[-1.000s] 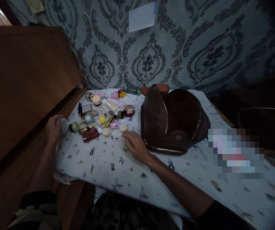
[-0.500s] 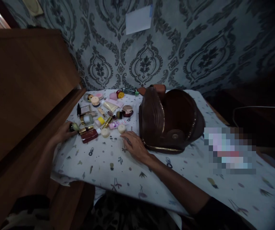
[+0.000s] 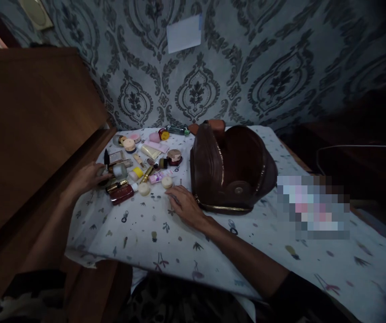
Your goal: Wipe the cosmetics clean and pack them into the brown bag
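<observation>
My left hand (image 3: 88, 179) is at the left edge of the cosmetics, palm down with its fingers stretched over a dark jar that it mostly hides. Its fingertips come close to a frosted jar (image 3: 119, 171) and a gold tube (image 3: 117, 186). Just in front lies a red bottle with a white cap (image 3: 122, 194). My right hand (image 3: 184, 206) rests on the cloth, fingers loosely apart and holding nothing. Beyond its fingertips is a small cream-lidded jar (image 3: 166, 181), with another cream jar (image 3: 143, 189) to the left. A brown leather bag (image 3: 209, 179) stands unzipped beside my right hand.
Several tubes, compacts and bottles, among them a cream tube (image 3: 150, 151), spread toward the patterned wall (image 3: 196, 89). A wooden cabinet (image 3: 34, 116) borders the table on the left. A pixelated patch covers something at right.
My left hand has moved up and over the dark jar, which showed more clearly before. My right hand keeps its place on the cloth. The view has shifted slightly.
</observation>
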A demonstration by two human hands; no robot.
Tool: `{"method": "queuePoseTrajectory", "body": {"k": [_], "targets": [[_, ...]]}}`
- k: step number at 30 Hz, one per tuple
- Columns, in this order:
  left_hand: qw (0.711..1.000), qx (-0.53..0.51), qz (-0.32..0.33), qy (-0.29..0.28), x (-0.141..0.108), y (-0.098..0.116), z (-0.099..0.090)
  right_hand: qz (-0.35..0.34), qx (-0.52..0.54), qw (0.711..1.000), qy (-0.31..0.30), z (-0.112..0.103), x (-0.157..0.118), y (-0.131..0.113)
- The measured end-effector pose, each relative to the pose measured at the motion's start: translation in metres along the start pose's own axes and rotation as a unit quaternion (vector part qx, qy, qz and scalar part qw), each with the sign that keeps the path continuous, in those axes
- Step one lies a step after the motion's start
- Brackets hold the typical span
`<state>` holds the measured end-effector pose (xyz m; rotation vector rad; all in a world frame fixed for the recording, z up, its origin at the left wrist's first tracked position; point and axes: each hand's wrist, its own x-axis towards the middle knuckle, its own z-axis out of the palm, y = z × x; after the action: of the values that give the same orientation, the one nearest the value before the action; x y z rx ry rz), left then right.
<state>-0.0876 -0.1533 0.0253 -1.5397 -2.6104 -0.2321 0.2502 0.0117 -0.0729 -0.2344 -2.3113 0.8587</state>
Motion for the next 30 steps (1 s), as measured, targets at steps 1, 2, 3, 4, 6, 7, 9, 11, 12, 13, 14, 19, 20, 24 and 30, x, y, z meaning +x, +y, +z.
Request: {"method": "queuePoseTrajectory", "body": {"k": [1,2,3,4,6,7,9,11,12,13,14,19,20,24,30], "targets": [[1.0,-0.02,0.017,0.017,0.001,0.009,-0.001,-0.001,0.0,1.0,0.001,0.0,0.0,0.0],[0.998,-0.045,0.037,0.034,0.004,0.019,-0.002,-0.001,-0.001,1.0,0.002,0.0,0.0,-0.001],[0.994,-0.075,0.059,0.049,0.007,0.03,-0.003,-0.001,-0.002,1.0,0.003,0.0,0.0,-0.001],[0.989,-0.107,0.083,0.058,0.011,0.043,-0.003,0.0,-0.002,1.0,0.002,0.0,0.0,-0.002],[0.976,-0.161,0.131,0.058,0.021,0.074,-0.002,0.001,-0.003,1.0,0.0,-0.001,0.0,-0.002],[0.97,-0.178,0.16,0.051,0.027,0.091,0.0,0.002,-0.004,1.0,0.0,-0.001,0.0,-0.002],[0.957,-0.187,0.217,0.049,0.04,0.126,0.006,0.002,-0.006,1.0,-0.002,0.0,0.001,-0.002],[0.948,-0.172,0.263,0.045,0.055,0.159,0.018,0.005,-0.013,1.0,0.0,0.001,0.001,-0.002],[0.945,-0.158,0.283,0.045,0.062,0.174,0.025,0.008,-0.018,1.0,-0.001,0.001,0.001,-0.003],[0.943,-0.137,0.3,0.042,0.069,0.187,0.034,0.011,-0.024,1.0,-0.003,0.001,0.001,-0.004],[0.944,-0.11,0.309,0.04,0.076,0.199,0.044,0.014,-0.031,0.999,-0.006,0.001,0.001,-0.004],[0.953,-0.018,0.301,0.036,0.102,0.227,0.087,0.023,-0.064,0.997,-0.03,0.0,0.003,-0.006],[0.951,-0.018,0.306,0.039,0.106,0.228,0.093,0.02,-0.068,0.997,-0.034,-0.001,0.004,-0.006],[0.952,0.002,0.3,0.055,0.114,0.224,0.099,0.019,-0.092,0.994,-0.059,-0.005,0.006,-0.008],[0.963,-0.051,0.262,0.045,0.117,0.226,0.096,0.019,-0.142,0.986,-0.082,-0.007,0.007,-0.007]]}}
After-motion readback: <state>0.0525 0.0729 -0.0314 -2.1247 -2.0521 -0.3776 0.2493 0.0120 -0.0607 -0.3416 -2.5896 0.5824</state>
